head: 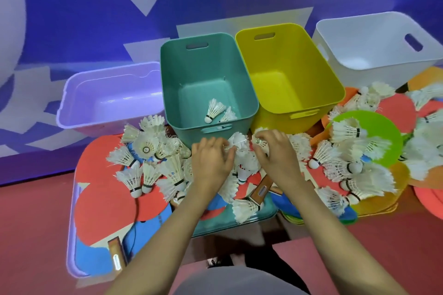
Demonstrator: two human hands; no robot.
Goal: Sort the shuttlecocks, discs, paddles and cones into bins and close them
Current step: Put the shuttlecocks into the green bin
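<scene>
**A:** Head view. Where do the shuttlecocks point(242, 145) lie from the fingers?

**B:** The cluster sits between both hands and touches them. The left hand point(211, 160) curls its fingers over the cluster's left side. The right hand point(275, 153) pinches feathers on its right side. Both hold shuttlecocks.

**A:** Destination?

**B:** The teal bin point(203, 60), directly far of the hands, with its near wall just beyond the fingertips. A binned pair point(214, 111) lies at its near end.

**A:** Nearer hand?

**B:** Judged: the left. The right sits toward the yellow bin point(282, 60). The coming move is a short lift, far over the near wall. The long axis of the held shuttlecocks cannot be told.
</scene>
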